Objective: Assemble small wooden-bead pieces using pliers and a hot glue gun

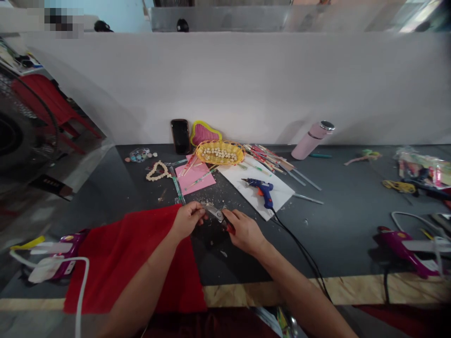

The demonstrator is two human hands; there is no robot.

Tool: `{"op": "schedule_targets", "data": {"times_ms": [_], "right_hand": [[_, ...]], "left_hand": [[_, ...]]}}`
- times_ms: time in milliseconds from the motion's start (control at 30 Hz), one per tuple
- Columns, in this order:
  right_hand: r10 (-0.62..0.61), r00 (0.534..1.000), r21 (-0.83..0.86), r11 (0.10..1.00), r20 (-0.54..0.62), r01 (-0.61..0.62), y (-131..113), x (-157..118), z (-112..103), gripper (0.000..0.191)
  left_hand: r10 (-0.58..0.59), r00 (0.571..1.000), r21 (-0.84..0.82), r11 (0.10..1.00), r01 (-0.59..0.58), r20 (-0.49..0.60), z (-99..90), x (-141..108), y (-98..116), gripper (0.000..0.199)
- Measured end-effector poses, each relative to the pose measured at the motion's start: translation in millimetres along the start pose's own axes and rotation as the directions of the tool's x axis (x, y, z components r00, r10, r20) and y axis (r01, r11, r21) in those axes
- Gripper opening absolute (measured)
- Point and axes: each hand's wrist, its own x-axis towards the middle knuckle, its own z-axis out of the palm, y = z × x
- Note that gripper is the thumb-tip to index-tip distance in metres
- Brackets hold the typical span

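Observation:
My right hand (pixel 244 230) is wrapped round the handle of a metal cutting tool (pixel 215 212), whose blades point left. My left hand (pixel 190 218) is pinched near the blade tips; what lies between its fingers is too small to make out. Pale scraps lie on the dark table (pixel 334 234) around the tool. Beyond the hands are a yellow basket (pixel 220 152) of pale beads, a pink paper (pixel 196 177) with sticks on it, and a heart-shaped beaded piece (pixel 158 172). A blue glue gun (pixel 262 190) lies on a white sheet (pixel 243 188).
A red cloth (pixel 141 253) covers the table under my left forearm. A phone (pixel 180 136) and a pink bottle (pixel 312 141) stand by the white partition (pixel 229 84). Purple power strips (pixel 408 251) sit at both sides, and a black cord (pixel 299 246) crosses the front edge.

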Motion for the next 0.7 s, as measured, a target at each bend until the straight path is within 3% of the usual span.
{"op": "schedule_targets", "data": {"times_ms": [167, 300, 467, 700], "right_hand": [[-0.058, 0.998, 0.148, 0.988, 0.031, 0.053, -3, 0, -8, 0.043], [-0.108, 0.992, 0.165, 0.982, 0.065, 0.096, -12, -1, -6, 0.046], [-0.004, 0.997, 0.164, 0.986, -0.083, 0.018, 2, 1, 6, 0.051], [0.12, 0.957, 0.188, 0.98, -0.263, -0.071, 29, 6, 7, 0.048]], "left_hand": [[0.082, 0.994, 0.061, 0.995, -0.078, -0.066, -2.9, 0, 5, 0.012], [0.08, 0.994, -0.025, 0.996, -0.082, -0.08, -11.1, 2, 6, 0.015], [0.063, 0.985, -0.061, 0.995, -0.074, -0.158, -16.0, 6, 1, 0.021], [0.049, 0.991, -0.042, 0.998, -0.055, -0.126, -7.8, 8, -11, 0.024]]}}
